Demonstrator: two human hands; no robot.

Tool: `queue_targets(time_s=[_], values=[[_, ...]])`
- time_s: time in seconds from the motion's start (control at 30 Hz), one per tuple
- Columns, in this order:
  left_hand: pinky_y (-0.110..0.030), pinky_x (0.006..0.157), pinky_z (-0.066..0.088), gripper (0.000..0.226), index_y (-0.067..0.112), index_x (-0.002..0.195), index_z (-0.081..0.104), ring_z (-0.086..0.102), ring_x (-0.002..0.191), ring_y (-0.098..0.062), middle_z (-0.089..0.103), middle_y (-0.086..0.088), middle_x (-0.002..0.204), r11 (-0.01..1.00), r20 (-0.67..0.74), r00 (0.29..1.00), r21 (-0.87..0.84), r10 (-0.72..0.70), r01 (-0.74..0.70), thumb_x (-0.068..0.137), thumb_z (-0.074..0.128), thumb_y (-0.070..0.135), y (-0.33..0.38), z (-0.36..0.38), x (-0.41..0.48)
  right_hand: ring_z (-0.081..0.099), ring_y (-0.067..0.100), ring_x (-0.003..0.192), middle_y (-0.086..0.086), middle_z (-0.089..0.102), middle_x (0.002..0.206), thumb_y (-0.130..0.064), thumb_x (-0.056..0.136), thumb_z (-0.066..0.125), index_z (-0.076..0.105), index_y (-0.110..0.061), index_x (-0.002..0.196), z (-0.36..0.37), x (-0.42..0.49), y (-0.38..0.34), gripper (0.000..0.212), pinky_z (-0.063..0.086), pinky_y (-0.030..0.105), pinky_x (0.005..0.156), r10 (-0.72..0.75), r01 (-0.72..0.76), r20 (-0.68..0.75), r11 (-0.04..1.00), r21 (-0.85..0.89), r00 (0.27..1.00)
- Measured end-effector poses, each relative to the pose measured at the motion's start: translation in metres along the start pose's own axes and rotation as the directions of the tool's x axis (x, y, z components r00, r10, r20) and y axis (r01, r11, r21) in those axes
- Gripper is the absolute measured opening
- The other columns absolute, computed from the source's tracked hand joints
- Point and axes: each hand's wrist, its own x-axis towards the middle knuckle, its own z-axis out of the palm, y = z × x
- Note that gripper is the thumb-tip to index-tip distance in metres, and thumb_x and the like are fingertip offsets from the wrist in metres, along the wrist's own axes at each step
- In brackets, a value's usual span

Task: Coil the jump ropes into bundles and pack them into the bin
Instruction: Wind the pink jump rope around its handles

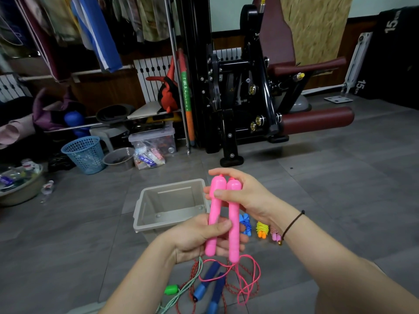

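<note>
A blue mesh basket [85, 155] stands far left on the grey tiled floor [340, 177]. A grey bowl [119, 156] and a clear lidded box [154, 139] lie to its right. Clothes [95, 30] hang above, and a black weight machine [244, 98] stands further right.

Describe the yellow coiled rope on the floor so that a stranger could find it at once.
Start at the grey bin on the floor. To its right, three coiled bundles lie in a row. The yellow bundle is the middle one, with orange handles, between the blue bundle and the pink-and-white bundle.

Head-worn camera — angled forward and down, close.
</note>
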Motion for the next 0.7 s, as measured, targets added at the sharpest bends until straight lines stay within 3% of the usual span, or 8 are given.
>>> queue_targets(time_s=[0.1, 0.27, 0.7], values=[[-0.033, 0.078, 0.057, 0.044, -0.007, 0.116, 0.056, 0.069, 0.095, -0.029, 0.070, -0.018, 0.103, 1.000, -0.017, 1.000, 0.007, 0.002, -0.002, 0.083, 0.062, 0.022, -0.0006, 0.0018, 0.0002, 0.068, 0.031, 0.101, 0.022, 0.068, 0.107, 0.005, 0.082, 0.064, 0.058, -0.014, 0.114, -0.0003, -0.0002, -0.0003, 0.039, 0.055, 0.038, 0.089, 0.003, -0.003, -0.012, 1.000, 0.021, 1.000], [-0.033, 0.078, 0.058, 0.024, 0.003, 0.102, 0.067, 0.070, 0.087, -0.026, 0.071, -0.012, 0.088, 1.000, -0.058, 0.998, -0.003, 0.013, -0.013, 0.083, 0.061, 0.017, -0.0026, 0.0044, 0.0003, 0.068, 0.030, 0.102, 0.017, 0.071, 0.105, 0.003, 0.081, 0.066, 0.061, -0.018, 0.109, -0.0001, 0.0013, 0.0013, 0.036, 0.051, 0.043, 0.094, 0.007, -0.007, -0.009, 1.000, -0.001, 1.000], [-0.035, 0.081, 0.056, 0.019, 0.003, 0.096, 0.067, 0.069, 0.085, -0.027, 0.070, -0.015, 0.092, 1.000, -0.016, 1.000, 0.003, 0.020, -0.020, 0.083, 0.062, 0.017, -0.0055, -0.0010, -0.0015, 0.067, 0.030, 0.102, 0.018, 0.070, 0.106, 0.004, 0.082, 0.065, 0.060, -0.017, 0.108, 0.0008, 0.0016, 0.0031, 0.035, 0.052, 0.040, 0.093, -0.001, 0.001, 0.001, 1.000, -0.011, 1.000]])
